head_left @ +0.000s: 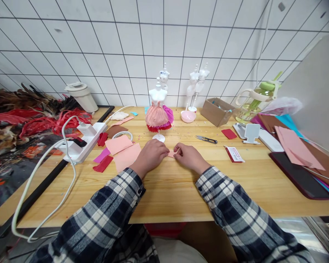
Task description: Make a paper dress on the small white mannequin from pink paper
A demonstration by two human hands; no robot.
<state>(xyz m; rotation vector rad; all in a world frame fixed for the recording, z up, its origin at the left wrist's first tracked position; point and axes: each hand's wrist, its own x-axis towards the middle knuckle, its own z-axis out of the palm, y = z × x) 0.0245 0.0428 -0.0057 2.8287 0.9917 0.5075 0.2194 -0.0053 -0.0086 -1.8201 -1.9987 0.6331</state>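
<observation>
A small strip of pink crepe paper lies between my hands, low over the table. My left hand is closed on its left end, the fingers curled and partly hidden. The right end sits between thumb and fingers of my right hand. Just behind them stands a white mini dress form wearing a gathered pink skirt with magenta and red layers. Beside my left wrist are flat pink sheets, with red and magenta pieces next to them.
Thread snips and a red-and-white packet lie to the right. Behind are a pink bowl, a cardboard box and more dress forms. A power strip with cables borders the left; a phone lies far right.
</observation>
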